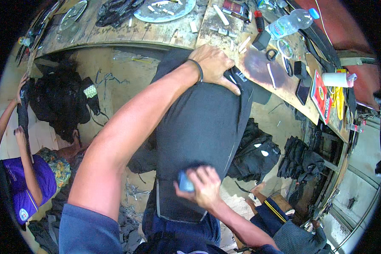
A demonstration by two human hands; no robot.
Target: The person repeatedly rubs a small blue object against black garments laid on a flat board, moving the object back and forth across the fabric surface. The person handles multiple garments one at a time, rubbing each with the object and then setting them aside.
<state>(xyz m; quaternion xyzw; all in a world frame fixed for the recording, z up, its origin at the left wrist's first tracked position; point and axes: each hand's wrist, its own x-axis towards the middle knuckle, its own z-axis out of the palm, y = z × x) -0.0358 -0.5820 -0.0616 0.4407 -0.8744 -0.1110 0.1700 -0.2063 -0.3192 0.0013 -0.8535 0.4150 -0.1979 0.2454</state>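
- The right hand (205,184) is closed around a small blue block (184,181), its fingers bent over the top and the thumb along the near side; hand and block are slightly blurred, and the block sits at the lower part of a long, smooth black cloth panel (199,131).
- The left hand (213,65), with a thin dark band (197,70) at its wrist, presses on the panel's upper end beside the tabletop edge; its thumb is spread toward the right, and whether its fingers pinch the cloth cannot be told.
- The panel stretches from the tabletop edge down to the person's lap; white markings (241,76) show near its upper right corner.
- Beyond the left hand lies the worn wooden tabletop (173,37); it carries a round blue-and-white tray (163,16) with pale sticks on it, a clear plastic bottle (290,24) with a blue cap, a red booklet (321,96), a flat black phone (302,92) and a white cylinder (335,80).
- Heaps of black cloth lie below, one (254,154) right of the panel, another (57,99) well to its left.
- At the far left a person in a purple shirt (40,182) holds a narrow black strip (23,114) with both hands; at the lower right sits another person in a dark striped top (298,237).
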